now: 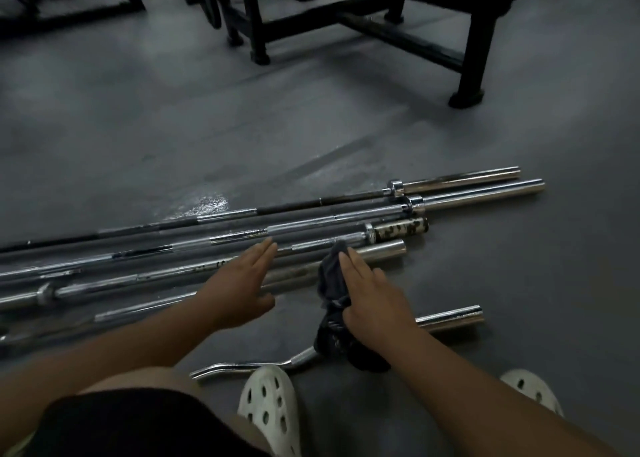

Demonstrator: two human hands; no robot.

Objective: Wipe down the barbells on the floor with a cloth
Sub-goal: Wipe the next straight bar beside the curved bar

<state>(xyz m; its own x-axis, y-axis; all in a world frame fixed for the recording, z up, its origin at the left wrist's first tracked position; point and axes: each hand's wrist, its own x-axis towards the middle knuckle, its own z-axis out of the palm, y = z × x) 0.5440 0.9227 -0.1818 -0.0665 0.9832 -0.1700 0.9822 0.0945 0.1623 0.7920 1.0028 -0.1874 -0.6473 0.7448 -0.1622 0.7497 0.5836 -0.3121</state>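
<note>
Several chrome barbells (pixel 311 214) lie side by side on the grey floor, running from lower left to upper right. A curved curl bar (pixel 450 316) lies nearest me. My left hand (pixel 239 286) hovers flat over the nearer bars, fingers straight and together, holding nothing. My right hand (pixel 374 297) holds a dark grey cloth (pixel 332 283). Its thumb pinches the cloth against the palm while the fingers stretch out towards the sleeve end of a short bar (pixel 381 250). The cloth hangs down over the curl bar.
A black bench frame (pixel 474 51) with rubber feet stands behind the bars at upper right. More dark equipment frames (pixel 114 2) fill the upper left. A wet patch (pixel 207 203) shines on the floor. My white clogs (pixel 270 408) sit close to the curl bar.
</note>
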